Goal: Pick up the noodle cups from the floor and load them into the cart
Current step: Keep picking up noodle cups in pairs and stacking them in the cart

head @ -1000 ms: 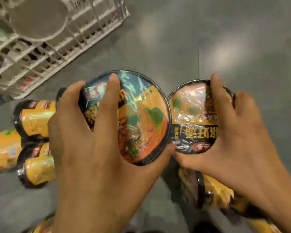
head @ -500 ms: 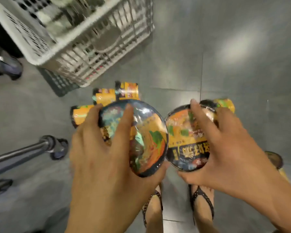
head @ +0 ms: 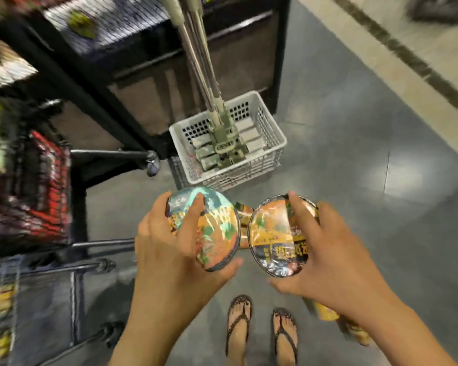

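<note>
Left hand [head: 169, 249], right hand [head: 328, 257] side by side, fingers curled, gripping.

We've got two shrink-wrapped noodle cups lids-up, rims nearly touching: the teal-and-orange cup [head: 217, 233] in our left hand [head: 169, 254], the orange-and-black cup [head: 271, 241] in our right hand [head: 336, 260]. Another yellow cup [head: 325, 313] lies on the floor; the cart [head: 95, 264] is left, blurry.

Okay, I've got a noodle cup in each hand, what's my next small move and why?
Probably swing both hands left toward the cart and set the cups in. The left hand grips one noodle cup, the right hand grips the other cup, both above the floor, and the cart stands to their left.
</note>
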